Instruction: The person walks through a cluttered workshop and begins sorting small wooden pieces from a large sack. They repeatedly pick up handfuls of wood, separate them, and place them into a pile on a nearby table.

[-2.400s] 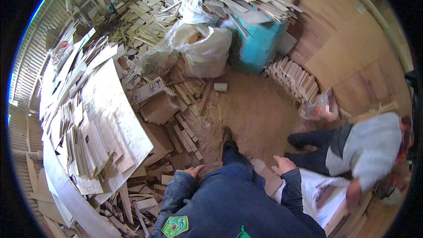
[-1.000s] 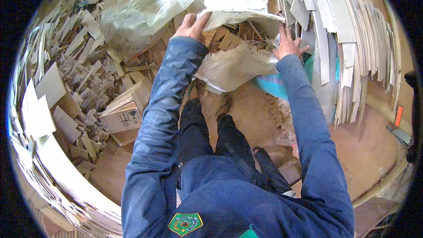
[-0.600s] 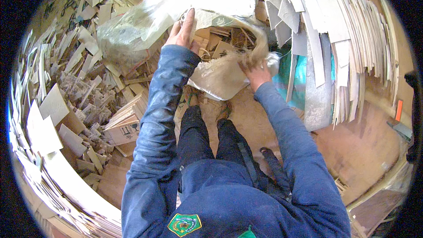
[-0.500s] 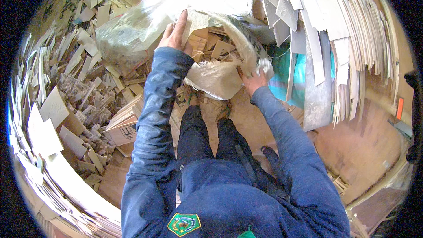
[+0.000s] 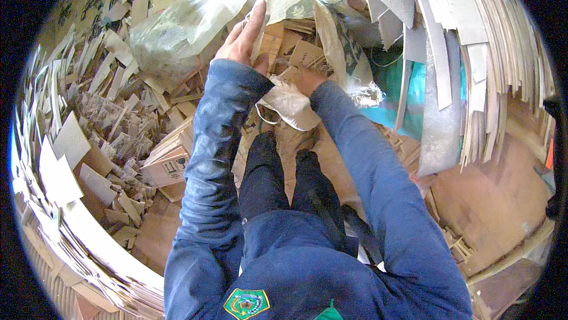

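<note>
A large whitish woven plastic sack (image 5: 177,39) lies before me with its mouth facing me. Inside show thin wooden boards and a tan board piece (image 5: 305,55). My left hand (image 5: 239,42) is at the left rim of the mouth, its fingers stretched upward along the material and its thumb side at the edge; it appears to hold the rim up. My right hand (image 5: 308,81) reaches into the mouth, over the sack's lower flap (image 5: 291,104). Its fingers are blurred and partly hidden among the pieces, so what they touch does not show.
Wood offcuts (image 5: 112,119) heap up at the left, with a bundle of thin boards (image 5: 168,163) beside my left forearm. Tall stacked thin boards (image 5: 497,53) stand at the right, near a teal sack (image 5: 417,92). My feet stand close to the sack mouth.
My right hand has left the right rim of the sack and moved left and inward, into the mouth. The lower flap has folded down. My left hand stays at the rim, slightly raised.
</note>
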Demonstrator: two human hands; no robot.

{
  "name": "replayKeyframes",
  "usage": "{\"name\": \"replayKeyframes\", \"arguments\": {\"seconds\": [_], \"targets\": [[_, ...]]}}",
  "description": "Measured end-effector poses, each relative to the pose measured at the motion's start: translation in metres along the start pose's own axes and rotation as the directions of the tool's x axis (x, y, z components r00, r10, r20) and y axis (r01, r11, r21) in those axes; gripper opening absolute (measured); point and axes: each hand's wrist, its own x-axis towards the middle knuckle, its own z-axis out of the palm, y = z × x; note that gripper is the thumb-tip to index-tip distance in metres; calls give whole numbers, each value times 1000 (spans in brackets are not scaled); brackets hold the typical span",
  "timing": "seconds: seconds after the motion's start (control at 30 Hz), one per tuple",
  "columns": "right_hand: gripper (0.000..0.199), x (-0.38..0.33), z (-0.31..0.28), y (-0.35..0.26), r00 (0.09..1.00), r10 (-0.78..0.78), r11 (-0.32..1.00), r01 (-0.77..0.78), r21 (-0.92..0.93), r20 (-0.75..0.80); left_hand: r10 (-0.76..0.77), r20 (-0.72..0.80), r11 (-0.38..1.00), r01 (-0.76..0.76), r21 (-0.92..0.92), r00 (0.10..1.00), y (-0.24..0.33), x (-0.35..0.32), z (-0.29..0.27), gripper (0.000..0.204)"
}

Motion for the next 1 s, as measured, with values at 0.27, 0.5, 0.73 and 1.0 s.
{"name": "replayKeyframes", "arguments": {"seconds": [0.27,0.5,0.73,1.0], "targets": [[54,29,-12,18,961,76,996,-62,-64,264,58,-7,997,-58,-56,998,2,-5,5,80],[68,57,7,42,927,132,991,-113,-74,351,72,-43,997,-72,12,996,1,-14,0,76],[77,-31,49,82,848,63,991,8,-132,526,161,-17,986,-160,49,987,2,-6,-2,73],[119,-53,95,60,909,144,923,19,-385,391,136,30,985,-139,106,990,5,-25,-4,73]]}}
